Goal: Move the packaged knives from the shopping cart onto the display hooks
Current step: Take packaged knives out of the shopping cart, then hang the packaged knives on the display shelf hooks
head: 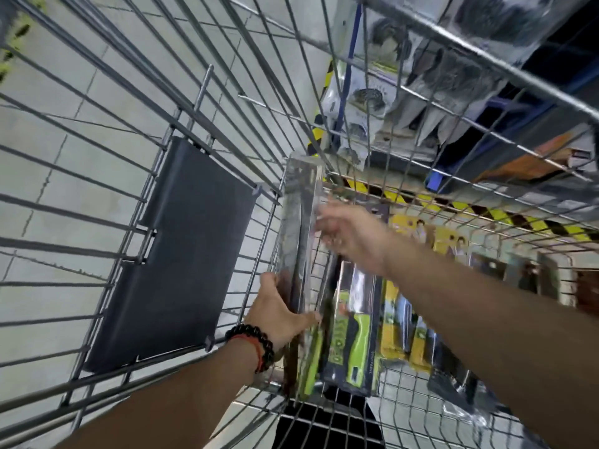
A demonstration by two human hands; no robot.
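I look down into a wire shopping cart [421, 202]. My left hand [278, 311] grips the lower edge of a stack of packaged knives [299, 228] standing upright against the cart's left wall. My right hand [351, 236], blurred by motion, rests its fingers on the upper right edge of the same stack. A packaged knife with a green handle [355, 332] lies just right of the stack, and yellow-backed knife packs [405, 328] lie beside it in the basket.
The dark plastic child-seat flap [181, 254] is folded against the cart's left side. Beyond the cart's far wall hang packaged goods on a display rack [421, 76]. Yellow-black hazard tape [486, 212] marks the shelf base. Grey tiled floor lies to the left.
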